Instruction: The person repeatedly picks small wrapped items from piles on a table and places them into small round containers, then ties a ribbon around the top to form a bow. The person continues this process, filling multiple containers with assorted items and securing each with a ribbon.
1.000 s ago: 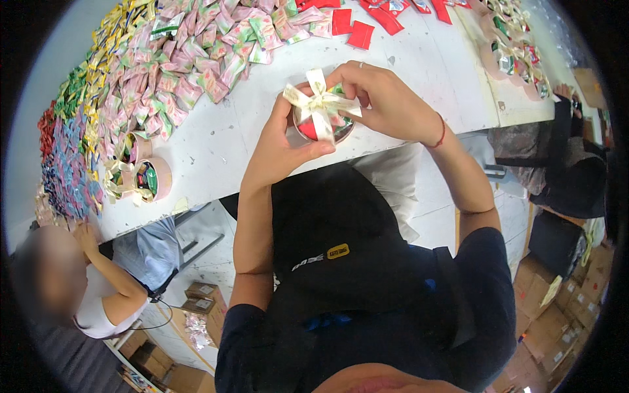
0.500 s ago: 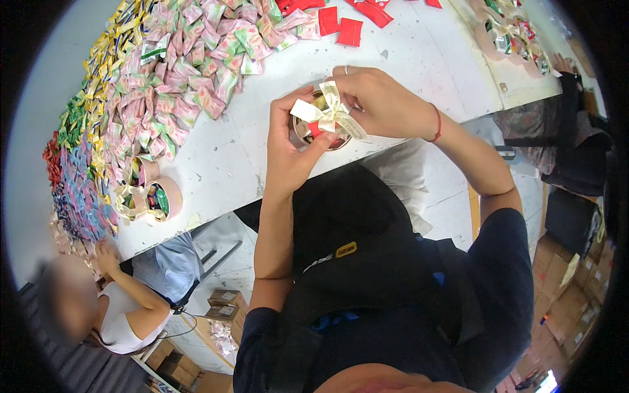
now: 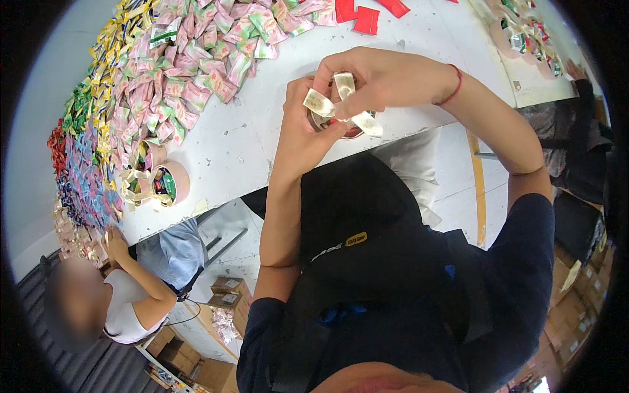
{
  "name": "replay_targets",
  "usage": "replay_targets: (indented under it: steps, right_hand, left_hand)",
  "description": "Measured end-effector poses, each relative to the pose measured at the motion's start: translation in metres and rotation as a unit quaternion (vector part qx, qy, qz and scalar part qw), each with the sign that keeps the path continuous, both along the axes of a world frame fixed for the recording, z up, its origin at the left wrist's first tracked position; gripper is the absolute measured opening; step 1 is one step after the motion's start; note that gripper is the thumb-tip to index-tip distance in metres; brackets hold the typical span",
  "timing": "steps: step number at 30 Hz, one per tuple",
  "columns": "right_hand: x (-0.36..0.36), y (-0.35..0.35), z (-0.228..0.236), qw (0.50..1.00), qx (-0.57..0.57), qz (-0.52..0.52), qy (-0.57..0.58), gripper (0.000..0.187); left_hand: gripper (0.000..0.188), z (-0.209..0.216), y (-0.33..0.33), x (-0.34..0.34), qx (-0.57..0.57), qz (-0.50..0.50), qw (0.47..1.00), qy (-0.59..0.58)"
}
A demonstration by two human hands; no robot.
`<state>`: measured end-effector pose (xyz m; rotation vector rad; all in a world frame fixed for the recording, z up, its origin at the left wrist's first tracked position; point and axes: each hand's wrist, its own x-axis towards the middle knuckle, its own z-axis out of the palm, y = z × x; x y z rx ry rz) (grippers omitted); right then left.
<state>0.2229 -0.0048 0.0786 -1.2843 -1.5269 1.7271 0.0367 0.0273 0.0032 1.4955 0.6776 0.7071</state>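
A small round box (image 3: 355, 133) with wrapped pieces inside sits near the table's front edge, mostly covered by my hands. Across its top lies a cream ribbon bow (image 3: 368, 124) with its loops and tails spread out. My left hand (image 3: 298, 137) is wrapped around the left side of the box, thumb along the near rim. From the right, my right hand (image 3: 386, 78) reaches over the box and pinches the ribbon near the middle of the bow. Its fingertips are partly hidden behind the bow and the thumb.
Pink-and-green packets (image 3: 196, 72) are heaped at the left, beside yellow packets (image 3: 108, 78). Red packets (image 3: 366, 20) lie beyond my hands. Ribboned round boxes (image 3: 177, 182) stand at left, others (image 3: 517, 39) at far right. A co-worker's hand (image 3: 116, 242) is at the lower left.
My right hand has moved left over the box, and its thumb and fingers now close on the middle of the bow. My left hand still holds the box. The view has shifted slightly.
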Motion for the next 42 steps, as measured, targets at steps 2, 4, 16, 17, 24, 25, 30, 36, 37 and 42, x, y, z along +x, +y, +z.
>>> replay_targets:
  steps: [2, 4, 16, 17, 24, 25, 30, 36, 37, 42]
  right_hand:
    - [0.005, 0.003, -0.006, 0.999, 0.018, 0.039, -0.024, 0.018]
    - [0.009, 0.002, -0.012, 0.993, 0.065, 0.089, -0.037, 0.019]
    - [0.034, -0.011, -0.006, 0.977, 0.170, -0.085, -0.100, 0.034]
    - [0.036, -0.023, -0.014, 0.964, 0.221, -0.108, -0.105, 0.037]
    - [0.007, -0.080, -0.092, 0.840, 0.416, -0.335, -0.098, 0.034]
    - [-0.002, -0.080, -0.098, 0.825, 0.426, -0.354, -0.114, 0.030]
    - [-0.018, -0.084, -0.077, 0.768, 0.452, -0.405, -0.205, 0.026]
    - [-0.015, -0.086, -0.075, 0.773, 0.452, -0.398, -0.200, 0.033]
    - [-0.014, -0.087, -0.081, 0.781, 0.442, -0.410, -0.165, 0.036]
    - [-0.019, -0.091, -0.075, 0.838, 0.400, -0.338, -0.152, 0.090]
  left_hand:
    - [0.039, -0.005, 0.003, -0.001, 0.013, -0.021, 1.000, -0.003]
    - [0.038, -0.005, 0.006, 0.000, 0.069, -0.040, 0.997, 0.024]
    - [0.044, -0.010, 0.007, -0.006, 0.038, -0.007, 0.999, 0.015]
    - [0.045, -0.013, 0.007, -0.005, 0.069, -0.014, 0.997, 0.012]
    - [0.048, -0.010, -0.006, -0.004, 0.109, -0.003, 0.993, -0.031]
    - [0.048, -0.011, -0.010, 0.002, 0.065, 0.010, 0.997, -0.049]
    - [0.052, -0.006, -0.019, 0.009, 0.015, 0.007, 0.996, -0.093]
    - [0.054, -0.004, -0.025, 0.019, 0.017, 0.022, 0.999, -0.046]
    - [0.055, -0.010, -0.025, 0.012, 0.011, 0.018, 0.999, -0.036]
    - [0.072, -0.004, -0.037, 0.034, -0.011, -0.001, 0.995, -0.098]
